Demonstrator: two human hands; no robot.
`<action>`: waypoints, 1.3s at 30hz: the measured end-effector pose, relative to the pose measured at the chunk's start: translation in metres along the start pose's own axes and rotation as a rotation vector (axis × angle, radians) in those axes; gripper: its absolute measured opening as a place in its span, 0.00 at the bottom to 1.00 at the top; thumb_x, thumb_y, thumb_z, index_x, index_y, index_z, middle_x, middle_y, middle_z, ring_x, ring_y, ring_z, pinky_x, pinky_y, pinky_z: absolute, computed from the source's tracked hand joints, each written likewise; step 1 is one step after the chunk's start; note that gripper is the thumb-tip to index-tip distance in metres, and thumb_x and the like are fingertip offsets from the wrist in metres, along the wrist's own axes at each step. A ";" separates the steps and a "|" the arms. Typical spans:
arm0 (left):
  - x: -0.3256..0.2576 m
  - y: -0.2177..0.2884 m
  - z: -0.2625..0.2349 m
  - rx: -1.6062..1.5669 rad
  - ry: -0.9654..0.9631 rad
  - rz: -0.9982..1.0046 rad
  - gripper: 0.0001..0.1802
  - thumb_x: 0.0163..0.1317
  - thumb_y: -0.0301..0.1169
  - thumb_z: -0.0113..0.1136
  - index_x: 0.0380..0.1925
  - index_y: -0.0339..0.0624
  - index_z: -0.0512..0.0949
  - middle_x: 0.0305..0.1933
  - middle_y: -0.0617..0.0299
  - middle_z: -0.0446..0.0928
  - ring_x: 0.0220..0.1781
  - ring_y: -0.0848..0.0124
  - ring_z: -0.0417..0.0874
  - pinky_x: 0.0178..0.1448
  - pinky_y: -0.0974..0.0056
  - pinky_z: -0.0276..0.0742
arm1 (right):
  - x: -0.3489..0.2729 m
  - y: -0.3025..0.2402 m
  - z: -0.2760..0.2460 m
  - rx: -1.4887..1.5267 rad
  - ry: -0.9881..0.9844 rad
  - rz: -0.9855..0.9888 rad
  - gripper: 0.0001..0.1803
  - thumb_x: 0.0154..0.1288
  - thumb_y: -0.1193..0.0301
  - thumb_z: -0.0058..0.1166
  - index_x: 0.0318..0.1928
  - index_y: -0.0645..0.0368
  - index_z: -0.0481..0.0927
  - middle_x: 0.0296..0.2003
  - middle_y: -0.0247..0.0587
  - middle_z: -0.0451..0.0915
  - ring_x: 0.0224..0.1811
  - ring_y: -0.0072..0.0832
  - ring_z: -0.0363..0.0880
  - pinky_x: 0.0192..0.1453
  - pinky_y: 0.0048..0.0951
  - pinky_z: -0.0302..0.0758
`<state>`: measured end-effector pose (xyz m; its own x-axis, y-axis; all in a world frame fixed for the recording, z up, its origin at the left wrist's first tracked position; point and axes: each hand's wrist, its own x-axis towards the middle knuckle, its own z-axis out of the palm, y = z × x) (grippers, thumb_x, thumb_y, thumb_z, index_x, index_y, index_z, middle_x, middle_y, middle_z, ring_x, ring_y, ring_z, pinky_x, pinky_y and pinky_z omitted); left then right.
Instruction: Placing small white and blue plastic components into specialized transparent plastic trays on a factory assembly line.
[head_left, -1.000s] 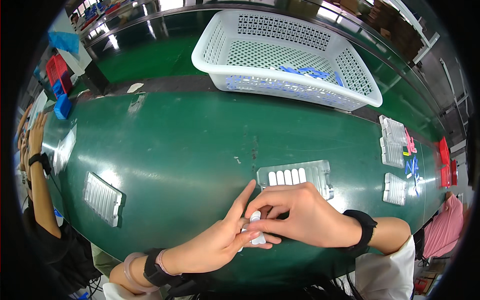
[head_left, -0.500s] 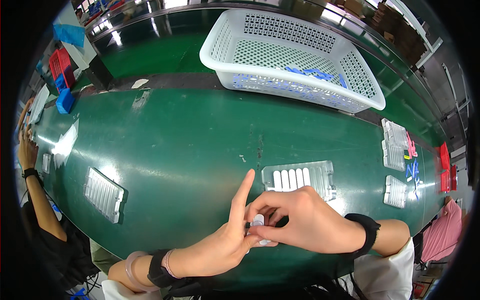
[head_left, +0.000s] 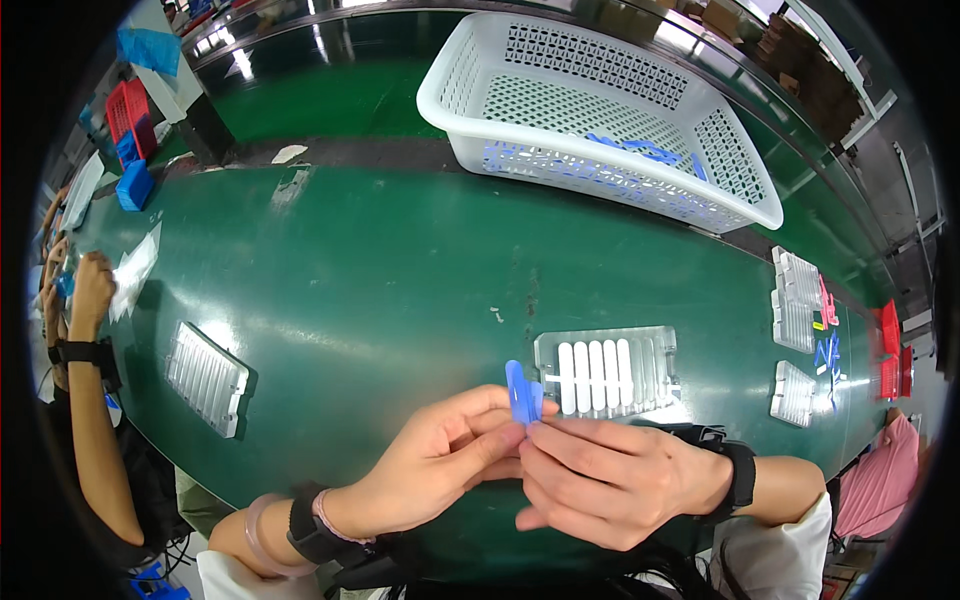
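Note:
Near the front of the table, my left hand [head_left: 425, 458] pinches a blue plastic piece [head_left: 517, 390] with two rounded arms, between thumb and fingers. My right hand [head_left: 620, 480] meets it from the other side, its closed fingertips at the lower end of the same piece. The fingers cover that lower part. Just beyond my right hand lies a clear slotted tray [head_left: 655, 355], with several white rounded strips [head_left: 596, 377] side by side in its left slots.
A white perforated basket [head_left: 610, 165] with some blue pieces stands at the back. Another clear tray [head_left: 207, 378] lies at left; more clear trays [head_left: 796, 305] and loose blue and pink pieces [head_left: 828, 300] are at right. A co-worker's hand [head_left: 92, 290] reaches over the table's left end.
A white piece was between my hands; now the blue piece stands up from them. My left index finger, raised before, has come down. The view has shifted slightly, and the co-worker's arm at left has moved.

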<state>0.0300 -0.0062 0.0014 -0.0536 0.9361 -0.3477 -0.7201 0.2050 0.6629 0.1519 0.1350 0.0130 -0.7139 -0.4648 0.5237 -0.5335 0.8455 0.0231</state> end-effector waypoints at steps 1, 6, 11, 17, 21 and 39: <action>0.001 0.001 0.000 0.048 0.024 0.020 0.15 0.64 0.25 0.41 0.50 0.32 0.64 0.49 0.55 0.70 0.50 0.71 0.72 0.54 0.65 0.70 | -0.001 0.000 0.000 0.000 0.000 0.000 0.09 0.46 0.70 0.55 0.26 0.63 0.74 0.30 0.40 0.74 0.35 0.32 0.75 0.37 0.27 0.75; 0.001 -0.002 -0.004 0.218 0.011 0.136 0.13 0.62 0.25 0.45 0.47 0.31 0.66 0.43 0.55 0.74 0.45 0.70 0.77 0.52 0.67 0.72 | 0.010 0.008 -0.013 0.641 0.144 0.809 0.17 0.46 0.77 0.61 0.39 0.63 0.74 0.29 0.37 0.73 0.33 0.26 0.73 0.36 0.24 0.73; 0.003 -0.002 -0.004 0.274 -0.017 0.154 0.12 0.61 0.23 0.46 0.45 0.30 0.67 0.44 0.51 0.74 0.45 0.62 0.78 0.52 0.65 0.73 | 0.003 0.021 -0.008 1.337 0.118 1.125 0.12 0.54 0.79 0.54 0.41 0.63 0.73 0.34 0.33 0.73 0.37 0.19 0.73 0.44 0.22 0.74; 0.003 0.004 0.004 0.182 0.074 0.072 0.09 0.58 0.19 0.49 0.40 0.30 0.69 0.37 0.47 0.76 0.41 0.57 0.80 0.47 0.57 0.77 | -0.008 0.035 -0.024 1.494 0.066 1.192 0.13 0.55 0.80 0.53 0.43 0.66 0.75 0.35 0.36 0.75 0.36 0.20 0.73 0.43 0.21 0.73; 0.007 0.003 0.002 0.123 0.135 -0.027 0.12 0.59 0.20 0.48 0.44 0.29 0.66 0.39 0.45 0.75 0.41 0.55 0.79 0.48 0.54 0.77 | -0.038 0.070 -0.033 1.357 0.138 1.103 0.05 0.54 0.79 0.55 0.32 0.68 0.76 0.30 0.41 0.78 0.29 0.22 0.77 0.35 0.20 0.75; 0.005 -0.001 0.001 0.281 0.142 0.045 0.08 0.58 0.20 0.49 0.37 0.30 0.68 0.38 0.43 0.75 0.40 0.54 0.79 0.43 0.57 0.79 | -0.025 0.035 -0.033 0.778 -0.109 0.994 0.26 0.45 0.74 0.63 0.48 0.59 0.71 0.36 0.37 0.71 0.39 0.26 0.70 0.44 0.26 0.71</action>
<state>0.0314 -0.0015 0.0001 -0.1916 0.9007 -0.3900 -0.4961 0.2540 0.8303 0.1660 0.1848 0.0287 -0.9722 0.2298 -0.0458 0.1543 0.4806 -0.8632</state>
